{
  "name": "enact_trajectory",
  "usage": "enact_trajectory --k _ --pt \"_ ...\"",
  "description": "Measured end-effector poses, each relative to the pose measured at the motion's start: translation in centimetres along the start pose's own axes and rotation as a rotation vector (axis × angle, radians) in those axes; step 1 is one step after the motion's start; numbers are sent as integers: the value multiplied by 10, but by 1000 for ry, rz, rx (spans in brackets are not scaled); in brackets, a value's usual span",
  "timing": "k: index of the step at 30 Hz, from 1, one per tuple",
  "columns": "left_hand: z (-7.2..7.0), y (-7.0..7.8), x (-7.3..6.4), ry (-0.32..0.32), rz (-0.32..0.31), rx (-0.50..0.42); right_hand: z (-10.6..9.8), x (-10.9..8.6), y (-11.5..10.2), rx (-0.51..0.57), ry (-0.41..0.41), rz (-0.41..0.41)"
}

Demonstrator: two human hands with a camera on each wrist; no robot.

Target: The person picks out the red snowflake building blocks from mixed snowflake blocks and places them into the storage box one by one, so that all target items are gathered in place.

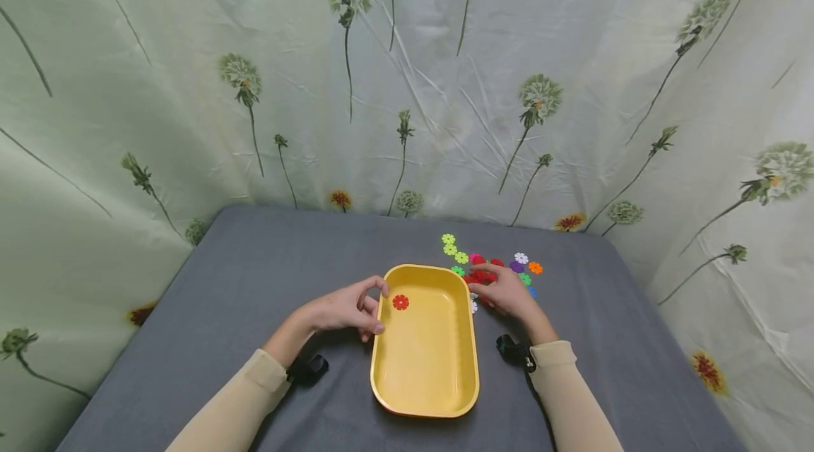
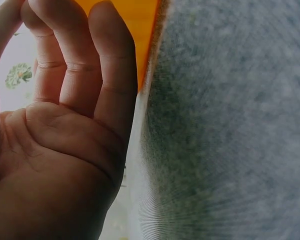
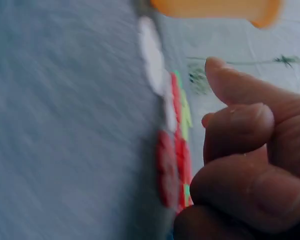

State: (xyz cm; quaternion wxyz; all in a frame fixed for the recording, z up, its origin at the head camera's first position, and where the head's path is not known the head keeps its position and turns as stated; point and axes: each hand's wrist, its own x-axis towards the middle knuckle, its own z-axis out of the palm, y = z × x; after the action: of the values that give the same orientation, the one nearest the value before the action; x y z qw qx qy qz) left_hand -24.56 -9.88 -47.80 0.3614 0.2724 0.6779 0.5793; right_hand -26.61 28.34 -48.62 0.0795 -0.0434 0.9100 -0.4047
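Observation:
At the left rim of a yellow tray [image 1: 422,374] is my left hand [image 1: 343,311]. Its index finger hooks over the rim and its thumb lies against the side. In the left wrist view the bent fingers [image 2: 80,65] reach the tray's orange-looking wall [image 2: 142,30]. One red snowflake disc [image 1: 400,302] lies inside the tray. Past the right rim, my right hand [image 1: 505,289] hovers over a pile of red snowflake discs [image 1: 478,277], thumb and index finger apart. The right wrist view is blurred; red discs [image 3: 167,170] lie beyond the bent fingers, and no held piece shows.
Yellow-green discs [image 1: 450,249] trail off behind the pile. To its right are white [image 1: 521,258], purple [image 1: 516,268], orange [image 1: 535,268] and blue discs, the blue partly hidden. Grey cloth [image 1: 286,247] covers the table; a flower-patterned curtain [image 1: 445,85] stands behind.

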Motion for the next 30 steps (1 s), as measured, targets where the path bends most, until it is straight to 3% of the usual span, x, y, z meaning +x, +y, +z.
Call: enact_trajectory --k 9,19,30 --pt "1 0 1 -2 0 -9 17 2 -5 -128 94 -6" --pt "2 0 1 3 6 -13 23 6 -8 -267 155 -68" --pt "2 0 1 3 6 -23 22 5 -8 -287 182 -102"
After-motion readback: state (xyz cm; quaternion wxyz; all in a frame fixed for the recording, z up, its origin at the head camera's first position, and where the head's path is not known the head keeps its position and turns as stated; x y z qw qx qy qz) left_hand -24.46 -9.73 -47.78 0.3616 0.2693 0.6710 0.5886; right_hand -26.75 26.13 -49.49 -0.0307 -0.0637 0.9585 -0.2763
